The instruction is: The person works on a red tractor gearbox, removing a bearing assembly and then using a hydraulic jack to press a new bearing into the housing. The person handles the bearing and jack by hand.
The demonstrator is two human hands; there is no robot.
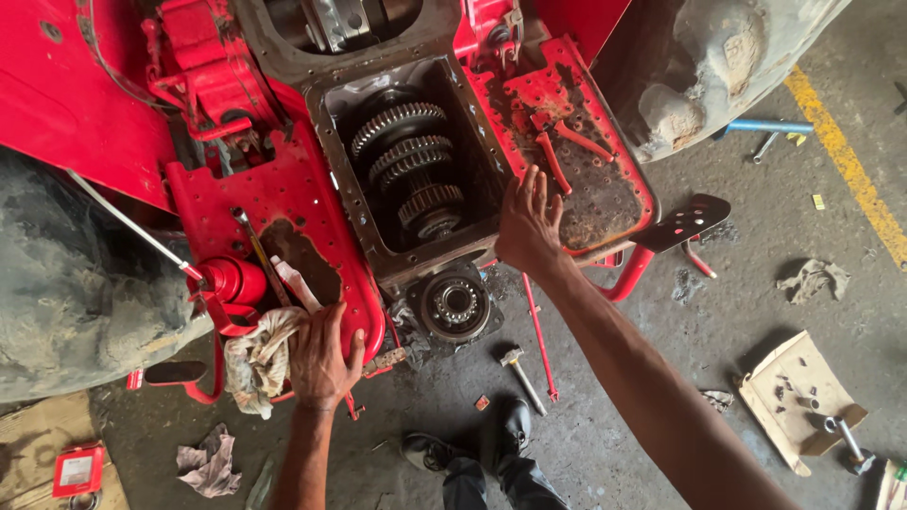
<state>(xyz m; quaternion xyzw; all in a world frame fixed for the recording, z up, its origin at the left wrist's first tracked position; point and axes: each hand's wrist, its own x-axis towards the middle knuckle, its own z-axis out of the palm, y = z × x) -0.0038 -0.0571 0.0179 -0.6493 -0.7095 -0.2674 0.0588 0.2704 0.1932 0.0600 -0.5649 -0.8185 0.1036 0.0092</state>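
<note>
The fingers (pixel 537 185) of the right hand (pixel 525 229) are lying open and flat, close together, on the lower right rim of the open gearbox (pixel 408 165); they are gripping nothing. The fingers (pixel 333 319) of the left hand (pixel 319 359) are also spread open, pressing on a dirty pale rag (pixel 257 357) that is lying on the edge of the left red footplate (pixel 283 203). Both arms are reaching forward, so the person seems to be leaning over the machine and looking down into the housing. I judge that the step in hand is inspecting the gears, with the cover already off. A next move inside would call for a careful reach between the teeth, because the opening is narrow and deep.

The gears (pixel 408 156) inside are round steel wheels with fine teeth, standing side by side on one shaft, grey and oily. The housing rim is flat bare metal with a row of small bolt holes. Below it, a round bearing (pixel 454 304) is showing, shiny in the middle and black around. The footplates are painted red, perforated with many small holes, and the right footplate (pixel 576 156) is looking rusty and worn. A long wrench (pixel 257 253) is lying on the left plate, near the rag. On the concrete floor (pixel 624 397), which is stained and dusty, a small hammer (pixel 522 375) is lying just beside the person's black shoe (pixel 515 423), and a piece of cardboard (pixel 794 392) with small parts is lying well apart to the right.
</note>
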